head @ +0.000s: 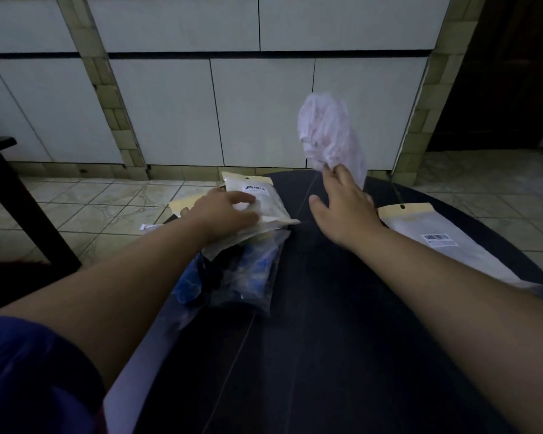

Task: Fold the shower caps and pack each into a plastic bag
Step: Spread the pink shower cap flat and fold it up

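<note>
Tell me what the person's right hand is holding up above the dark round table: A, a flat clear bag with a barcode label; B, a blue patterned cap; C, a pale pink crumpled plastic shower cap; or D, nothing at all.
C: the right hand pinches the bottom of a pale pink crumpled plastic shower cap at its fingertips, raised above the dark round table, while the flat clear barcode-labelled bag lies beside that arm.
</note>
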